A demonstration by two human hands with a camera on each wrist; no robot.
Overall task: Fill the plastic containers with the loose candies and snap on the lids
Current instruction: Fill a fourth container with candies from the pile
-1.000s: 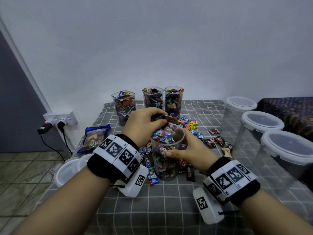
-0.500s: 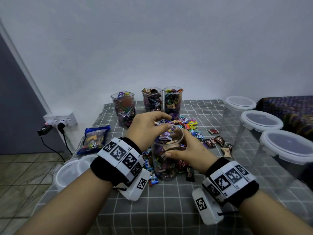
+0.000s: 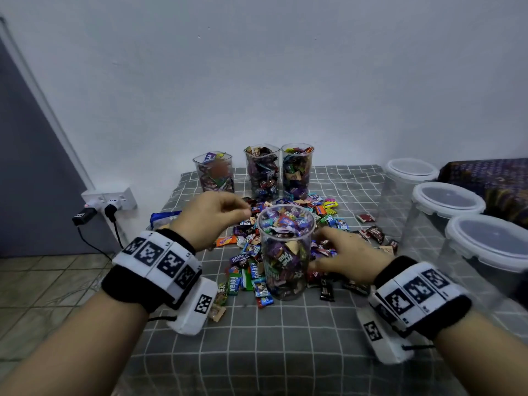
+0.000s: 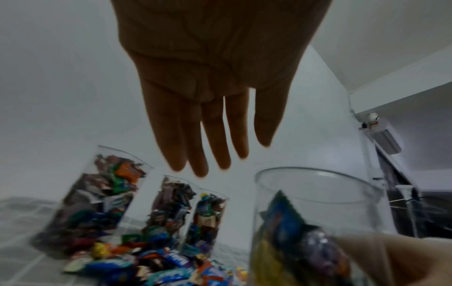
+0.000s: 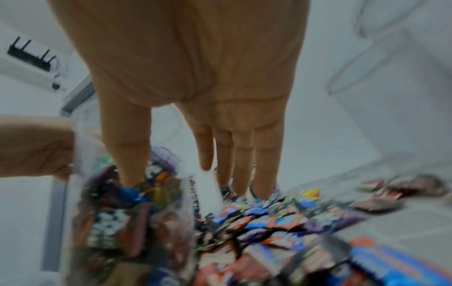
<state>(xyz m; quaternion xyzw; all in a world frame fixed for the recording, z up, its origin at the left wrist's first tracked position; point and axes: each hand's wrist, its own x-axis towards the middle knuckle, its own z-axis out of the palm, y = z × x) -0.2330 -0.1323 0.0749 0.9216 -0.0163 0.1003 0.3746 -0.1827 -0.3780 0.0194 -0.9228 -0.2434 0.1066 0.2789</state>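
On the checked tabletop [image 3: 257,352] I see my left hand [image 3: 213,217] hovering beside the nearest container [image 3: 284,252], fingers [image 4: 195,135] straight and holding nothing. That container stands upright, packed nearly full, amid loose candies [image 3: 328,215]. My right hand [image 3: 347,257] reaches into the pile just right of it, fingers [image 5: 244,154] extended, probably touching wrappers. 3 lidded tubs [image 3: 448,201] stand far right.
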